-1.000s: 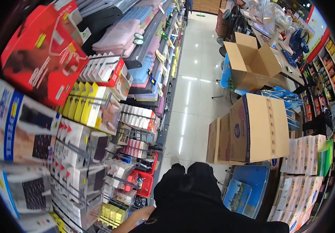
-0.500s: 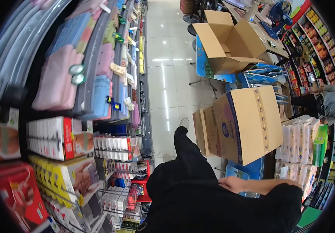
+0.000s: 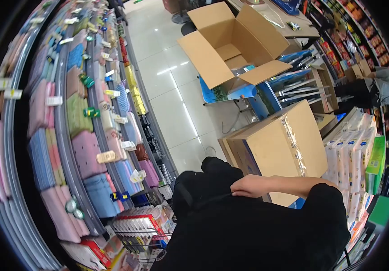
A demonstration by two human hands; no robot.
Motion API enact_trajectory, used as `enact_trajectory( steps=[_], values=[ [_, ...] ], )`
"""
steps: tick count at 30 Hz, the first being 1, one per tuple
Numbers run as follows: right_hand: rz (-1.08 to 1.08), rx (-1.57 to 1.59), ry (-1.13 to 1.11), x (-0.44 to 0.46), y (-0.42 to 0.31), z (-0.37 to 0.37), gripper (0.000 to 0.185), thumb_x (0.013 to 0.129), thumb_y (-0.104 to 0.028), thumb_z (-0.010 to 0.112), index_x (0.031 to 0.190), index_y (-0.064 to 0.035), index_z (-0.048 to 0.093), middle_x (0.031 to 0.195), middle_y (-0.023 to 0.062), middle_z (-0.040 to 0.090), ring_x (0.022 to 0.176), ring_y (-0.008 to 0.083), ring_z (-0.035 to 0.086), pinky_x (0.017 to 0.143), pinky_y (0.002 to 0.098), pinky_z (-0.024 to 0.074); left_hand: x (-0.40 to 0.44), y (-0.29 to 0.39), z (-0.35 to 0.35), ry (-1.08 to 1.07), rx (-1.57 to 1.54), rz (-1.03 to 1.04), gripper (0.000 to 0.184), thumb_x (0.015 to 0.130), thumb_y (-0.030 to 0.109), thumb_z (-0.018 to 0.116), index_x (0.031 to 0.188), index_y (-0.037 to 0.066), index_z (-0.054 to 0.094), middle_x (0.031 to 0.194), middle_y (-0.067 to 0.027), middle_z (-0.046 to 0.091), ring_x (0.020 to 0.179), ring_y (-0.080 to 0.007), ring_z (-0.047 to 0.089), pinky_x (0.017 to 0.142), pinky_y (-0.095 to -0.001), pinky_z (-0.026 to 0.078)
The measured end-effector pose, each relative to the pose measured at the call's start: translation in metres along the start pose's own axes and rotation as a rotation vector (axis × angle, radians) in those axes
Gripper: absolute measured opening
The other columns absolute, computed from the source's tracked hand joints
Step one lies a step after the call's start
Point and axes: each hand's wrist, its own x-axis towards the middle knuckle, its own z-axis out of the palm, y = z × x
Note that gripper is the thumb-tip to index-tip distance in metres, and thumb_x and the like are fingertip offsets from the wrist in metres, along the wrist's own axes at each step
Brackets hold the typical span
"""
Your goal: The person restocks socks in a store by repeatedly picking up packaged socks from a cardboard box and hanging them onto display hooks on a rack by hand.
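Note:
My right hand [image 3: 250, 185] is in front of my dark clothing, with its fingers curled in and nothing visible in them. Behind my forearm stands a closed, taped cardboard box [image 3: 273, 142], the thing nearest to this hand. Beyond that box, an open cardboard box [image 3: 224, 56] with its flaps spread rests on a blue folding table [image 3: 208, 91]. Something small with a blue-green patch lies inside it. My left hand is out of view.
On the left, shelves hold folded towels [image 3: 86, 149] with tags, above packaged goods [image 3: 136, 226] on wire racks. A tiled aisle [image 3: 183, 115] runs ahead. To the right are stacked white packs [image 3: 350, 153], folded metal-legged tables [image 3: 300, 86] and another person [image 3: 377, 86].
My right hand has come up and forward, its forearm now in front of the taped box. The view has turned and the open box looks nearer.

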Motion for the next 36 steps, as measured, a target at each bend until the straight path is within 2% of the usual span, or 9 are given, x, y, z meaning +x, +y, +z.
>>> enact_trajectory(
  steps=[8,10,11,13,19,26,28,31,36],
  values=[
    [0.266,0.205,0.328,-0.018,0.026,-0.055,0.022,0.095,-0.026,0.058,0.088,-0.0052,0.059,0.078,0.014,0.061,0.075,0.034,0.061,0.067,0.0433,0.0474,0.077,0.041,-0.111,-0.03,0.15,-0.055,0.018,0.08,0.02,0.063,0.08,0.002,0.068,0.078,-0.0228,0.066,0.078,-0.0401,0.066,0.069,-0.0458,0.051],
    [0.419,0.154,0.782,-0.016,0.043,-0.06,0.017,0.093,-0.02,0.061,0.088,-0.0046,0.059,0.077,0.0137,0.06,0.073,0.0323,0.061,0.065,0.042,0.048,0.093,0.056,-0.141,-0.042,0.19,-0.07,0.018,0.08,0.02,0.063,0.079,0.002,0.068,0.077,-0.0228,0.066,0.078,-0.04,0.066,0.069,-0.0458,0.051],
    [0.434,0.112,0.9,-0.014,0.058,-0.06,0.013,0.091,-0.015,0.061,0.088,-0.0032,0.059,0.076,0.0135,0.059,0.071,0.0323,0.06,0.063,0.0415,0.0476,0.102,0.098,-0.165,-0.045,0.211,-0.076,0.018,0.08,0.02,0.063,0.079,0.002,0.068,0.077,-0.0228,0.066,0.078,-0.04,0.066,0.069,-0.0459,0.051],
    [0.529,0.002,1.049,-0.005,0.08,-0.066,0.011,0.09,-0.013,0.062,0.088,-0.0031,0.06,0.077,0.0136,0.059,0.072,0.0323,0.06,0.064,0.0414,0.0473,0.15,0.213,-0.256,0.432,0.24,0.211,0.025,0.087,0.02,0.055,0.074,0.001,0.064,0.075,-0.022,0.064,0.072,-0.0391,0.065,0.064,-0.048,0.049],
    [0.855,-0.283,1.357,0.032,0.134,-0.093,0.008,0.08,-0.008,0.066,0.085,-0.006,0.06,0.084,0.0105,0.06,0.089,0.0303,0.057,0.084,0.0439,0.0423,0.335,0.516,-0.395,0.398,0.091,0.583,0.024,0.096,0.021,0.058,0.092,-0.002,0.062,0.066,-0.0081,0.061,0.06,-0.0133,0.055,0.057,-0.0302,0.045],
    [1.107,-0.384,1.362,0.051,0.147,-0.111,0.015,0.074,-0.014,0.071,0.082,-0.0073,0.06,0.087,0.0068,0.062,0.089,0.0266,0.058,0.093,0.046,0.0402,0.635,0.661,-0.354,-0.132,0.29,0.744,0.028,0.092,0.021,0.064,0.103,-0.005,0.063,0.085,-0.0095,0.067,0.077,-0.0147,0.063,0.068,-0.0276,0.05],
    [1.161,-0.351,1.352,0.052,0.148,-0.111,0.016,0.073,-0.015,0.071,0.082,-0.0074,0.06,0.087,0.0068,0.062,0.089,0.0263,0.059,0.093,0.0458,0.0404,0.702,0.657,-0.319,-0.195,0.441,0.579,0.042,0.082,0.029,0.072,0.108,-0.002,0.067,0.103,-0.0223,0.069,0.098,-0.03,0.068,0.086,-0.0367,0.052],
    [1.201,-0.321,1.327,0.052,0.148,-0.117,0.015,0.072,-0.014,0.07,0.081,-0.0075,0.06,0.086,0.0067,0.062,0.088,0.0258,0.059,0.093,0.0451,0.041,0.758,0.643,-0.275,-0.05,0.631,0.522,0.049,0.077,0.034,0.075,0.111,-0.002,0.067,0.108,-0.0246,0.068,0.103,-0.0344,0.066,0.09,-0.0398,0.051],
    [1.241,-0.304,1.304,0.049,0.148,-0.123,0.011,0.07,-0.01,0.068,0.078,-0.007,0.06,0.083,0.0072,0.061,0.083,0.025,0.06,0.089,0.0416,0.0434,0.742,0.655,-0.242,-0.232,0.549,0.362,0.051,0.078,0.034,0.075,0.113,-0.002,0.066,0.111,-0.0258,0.066,0.106,-0.0378,0.064,0.092,-0.0418,0.05]
  ],
)
